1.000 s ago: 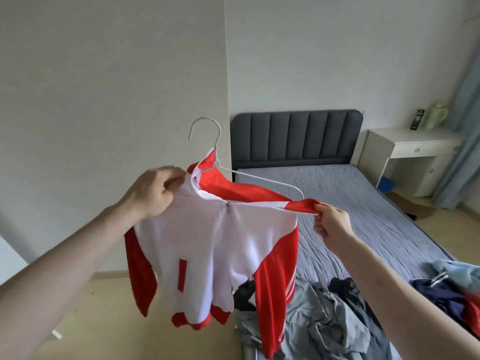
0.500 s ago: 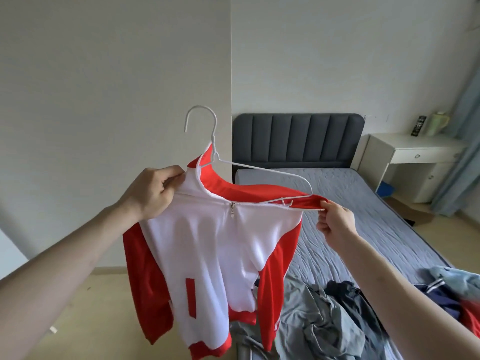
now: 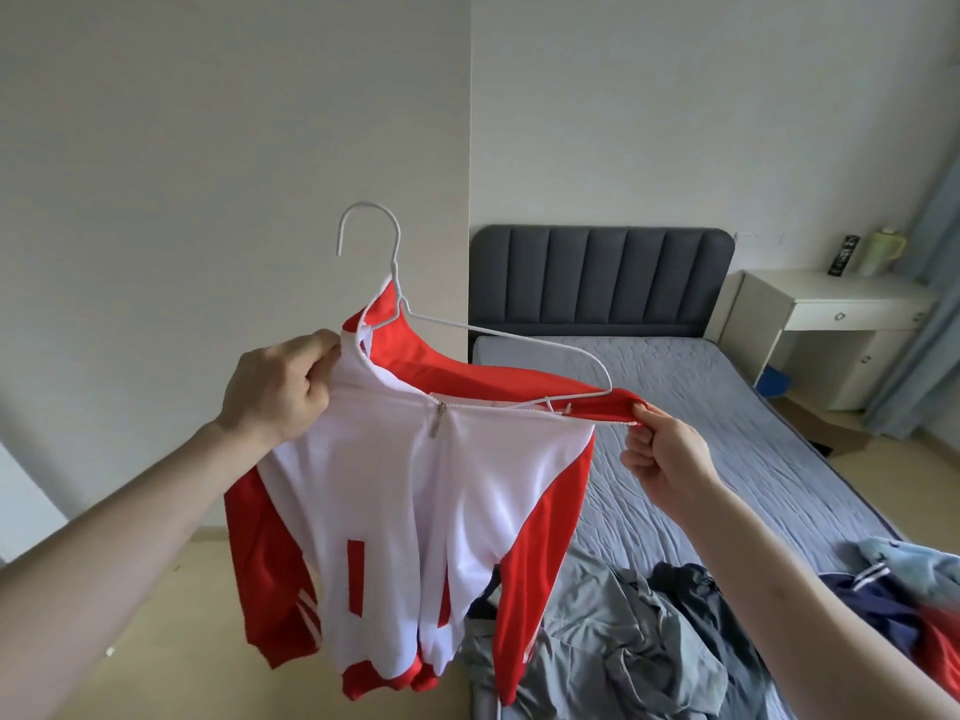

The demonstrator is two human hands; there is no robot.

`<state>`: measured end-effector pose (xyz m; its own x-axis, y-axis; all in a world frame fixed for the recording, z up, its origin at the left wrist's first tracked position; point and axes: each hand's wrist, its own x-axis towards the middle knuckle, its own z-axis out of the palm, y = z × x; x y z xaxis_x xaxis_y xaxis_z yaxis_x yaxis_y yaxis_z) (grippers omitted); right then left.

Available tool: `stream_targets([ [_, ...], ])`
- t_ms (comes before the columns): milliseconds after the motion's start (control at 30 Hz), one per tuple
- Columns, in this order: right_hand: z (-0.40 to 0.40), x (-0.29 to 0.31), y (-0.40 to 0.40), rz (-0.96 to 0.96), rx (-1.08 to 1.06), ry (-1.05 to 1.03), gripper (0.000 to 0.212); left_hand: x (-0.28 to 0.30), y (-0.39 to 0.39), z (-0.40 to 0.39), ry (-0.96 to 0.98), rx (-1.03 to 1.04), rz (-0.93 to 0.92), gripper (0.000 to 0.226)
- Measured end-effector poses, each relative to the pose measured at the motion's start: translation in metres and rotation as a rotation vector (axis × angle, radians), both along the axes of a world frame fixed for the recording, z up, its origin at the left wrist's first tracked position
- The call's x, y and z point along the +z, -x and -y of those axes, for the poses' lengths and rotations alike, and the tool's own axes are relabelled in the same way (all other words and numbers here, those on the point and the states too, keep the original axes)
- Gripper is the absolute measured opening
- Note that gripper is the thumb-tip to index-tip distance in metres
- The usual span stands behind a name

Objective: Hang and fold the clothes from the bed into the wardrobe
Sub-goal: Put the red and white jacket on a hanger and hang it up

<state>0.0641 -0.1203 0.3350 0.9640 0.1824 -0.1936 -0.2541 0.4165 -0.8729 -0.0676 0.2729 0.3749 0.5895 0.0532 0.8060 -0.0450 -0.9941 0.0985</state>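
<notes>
I'm holding the jacket (image 3: 415, 491) up in the air, off the near left corner of the bed (image 3: 727, 433), with the white hanger (image 3: 498, 332) partly inside it.

My left hand (image 3: 275, 387) is gripping the jacket at the collar, fingers curled round the fabric just beside the hanger's neck. My right hand (image 3: 667, 454) is pinching the red shoulder edge right at the hanger's far tip, thumb and fingers closed on the cloth.

Key relation: the hanger's long axis is running from my left hand up by the hook, down and across to my right hand, tilted, hook end higher. The right arm of the hanger is sitting bare on top of the red fabric, not under it. So the shoulder is lying below the wire at my right grip. My right hand is the nearer one to that tip.

My read: I'm mid-step on seating the second shoulder; next I'm needing to lift that edge over the tip.

The rest of the clothes (image 3: 649, 641) are lying piled at the foot of the bed, below my right arm. The wardrobe isn't showing.
</notes>
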Motion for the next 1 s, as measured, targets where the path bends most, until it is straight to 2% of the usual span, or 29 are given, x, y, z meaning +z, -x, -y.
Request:
stream_targets([
  [133,0.002,-0.004,-0.008,-0.081,0.032,0.045,0.034,0.004,0.002,0.006,0.022,-0.043,0.073,0.029],
  [400,0.001,0.001,-0.004,-0.010,0.090,0.124,0.031,0.008,0.003,-0.005,-0.098,-0.031,0.052,0.032],
  [633,-0.005,0.000,-0.011,-0.170,-0.091,-0.040,0.033,0.011,0.005,-0.001,-0.045,-0.188,-0.112,0.031],
  [800,-0.011,0.005,-0.027,-0.266,-0.214,-0.033,0.032,0.013,0.012,0.011,0.052,-0.324,-0.202,0.029],
  [900,-0.012,0.007,-0.030,-0.250,-0.230,0.033,0.035,0.012,0.012,0.019,0.096,-0.355,-0.282,0.022],
  [1000,-0.013,0.010,-0.024,-0.159,-0.190,0.052,0.036,0.009,0.010,0.012,0.156,-0.312,-0.383,0.031],
])
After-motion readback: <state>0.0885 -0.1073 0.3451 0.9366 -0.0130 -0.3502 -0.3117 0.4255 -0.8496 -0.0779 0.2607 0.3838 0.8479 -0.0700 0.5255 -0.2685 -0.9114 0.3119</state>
